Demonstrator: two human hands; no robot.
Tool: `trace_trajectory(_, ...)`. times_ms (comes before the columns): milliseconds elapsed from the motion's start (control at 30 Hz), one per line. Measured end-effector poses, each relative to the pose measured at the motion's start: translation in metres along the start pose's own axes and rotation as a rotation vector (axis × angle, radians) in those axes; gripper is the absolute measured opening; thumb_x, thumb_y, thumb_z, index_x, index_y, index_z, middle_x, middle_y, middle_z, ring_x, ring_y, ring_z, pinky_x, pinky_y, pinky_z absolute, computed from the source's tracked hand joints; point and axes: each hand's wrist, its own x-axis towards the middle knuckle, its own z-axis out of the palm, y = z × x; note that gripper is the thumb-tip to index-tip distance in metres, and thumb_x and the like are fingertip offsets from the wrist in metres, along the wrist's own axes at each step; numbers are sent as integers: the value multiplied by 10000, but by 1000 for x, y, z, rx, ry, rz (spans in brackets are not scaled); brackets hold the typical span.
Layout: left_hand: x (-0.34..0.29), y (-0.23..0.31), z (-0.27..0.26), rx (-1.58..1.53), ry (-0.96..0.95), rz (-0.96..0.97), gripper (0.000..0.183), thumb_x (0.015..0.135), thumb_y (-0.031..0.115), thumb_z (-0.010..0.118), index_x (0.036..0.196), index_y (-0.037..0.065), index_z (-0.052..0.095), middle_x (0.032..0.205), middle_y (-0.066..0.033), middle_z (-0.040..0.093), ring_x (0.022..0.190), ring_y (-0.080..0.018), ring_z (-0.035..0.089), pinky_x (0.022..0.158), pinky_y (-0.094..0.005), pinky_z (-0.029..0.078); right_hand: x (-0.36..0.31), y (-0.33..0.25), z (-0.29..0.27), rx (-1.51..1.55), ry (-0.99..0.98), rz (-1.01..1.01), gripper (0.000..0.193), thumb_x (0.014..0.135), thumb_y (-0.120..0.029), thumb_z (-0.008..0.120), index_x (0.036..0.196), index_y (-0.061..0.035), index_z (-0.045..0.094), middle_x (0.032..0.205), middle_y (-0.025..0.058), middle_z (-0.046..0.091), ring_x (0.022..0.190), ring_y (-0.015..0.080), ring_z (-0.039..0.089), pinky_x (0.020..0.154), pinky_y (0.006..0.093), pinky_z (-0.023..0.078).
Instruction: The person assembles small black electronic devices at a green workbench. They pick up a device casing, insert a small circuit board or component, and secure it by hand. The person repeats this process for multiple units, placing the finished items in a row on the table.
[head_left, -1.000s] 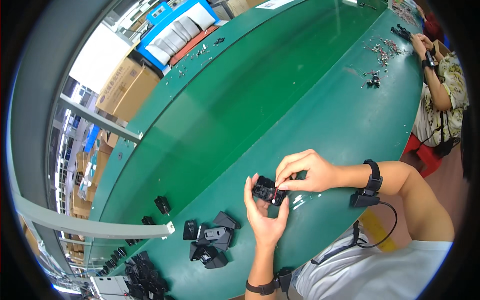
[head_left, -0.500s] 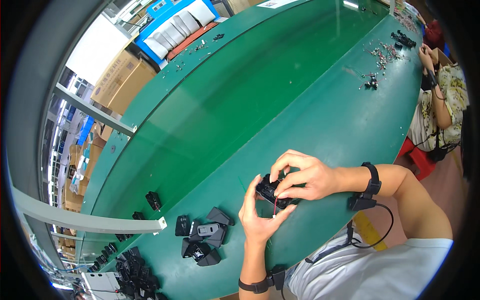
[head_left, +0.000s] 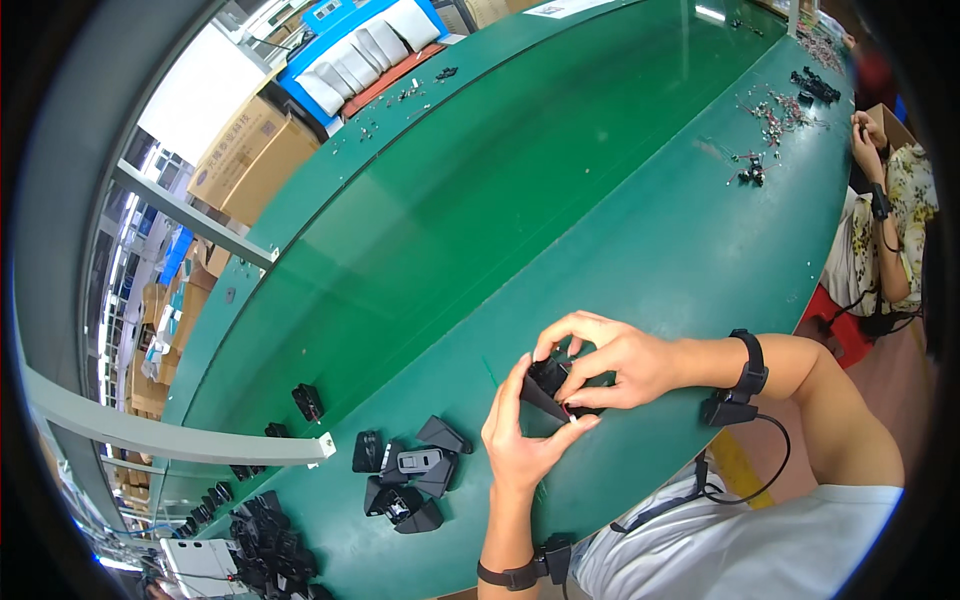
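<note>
A black plastic housing (head_left: 543, 397) is held between my two hands above the green table, tilted so that its flat dark side shows. My left hand (head_left: 520, 440) grips its near-left side, with the thumb along the lower edge and the fingers along the left. My right hand (head_left: 620, 365) curls over the far right part, its thumb and fingertips pinched at the inside. A bit of red wire and a small white tip show by my left thumb. Fingers hide much of the housing's inside.
Several black housings (head_left: 437, 472) lie left of my hands, with a heap of black parts (head_left: 270, 550) further left. A grey metal bar (head_left: 200, 440) crosses there. Wires and small parts (head_left: 780, 115) lie far right, beside another person's hand (head_left: 868, 140). Cardboard boxes (head_left: 250, 160) stand far left.
The housing has been tipped in my hands, so its flat outer side now shows where its open inside faced up before. My hands stay in nearly the same place.
</note>
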Motion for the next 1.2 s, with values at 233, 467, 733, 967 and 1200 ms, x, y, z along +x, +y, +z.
trace_trajectory(233,-1,1,-3,46,168,-22,1014,563,398,972,1378,-28,546,1249,-137,567,993,-229,644,776,-329,561,5,-3,-2,353,-121,90,250,787,-69,792,1034,-41,756,1507,229,405,1333,356,481,1031,473,482)
trace_trajectory(467,-6,-2,-1,114,224,123,733,602,353,968,1164,9,649,1110,-145,635,912,-212,650,633,-269,537,-7,7,16,934,-90,476,207,856,-44,763,1053,12,728,1501,189,451,1308,283,522,1083,448,436)
trace_trajectory(733,2,9,-3,107,173,137,558,706,-25,832,1237,37,671,1200,-179,623,1028,-293,678,800,-354,603,-9,18,9,1433,-45,643,270,934,-104,678,1172,23,660,1245,152,656,1196,268,610,1124,491,404)
trace_trajectory(967,7,14,0,78,179,125,499,678,-27,846,1156,34,718,1161,-169,656,1034,-301,681,862,-374,580,-18,19,2,1441,-79,632,245,946,-52,644,1162,61,665,1312,179,608,1232,283,586,1131,485,410)
trace_trajectory(1200,9,18,-28,359,171,48,590,781,137,765,1342,69,596,1278,-216,568,1172,-397,583,968,-456,516,47,14,1,663,-159,393,294,883,-169,777,1100,24,735,1426,226,547,1393,283,448,1073,402,430)
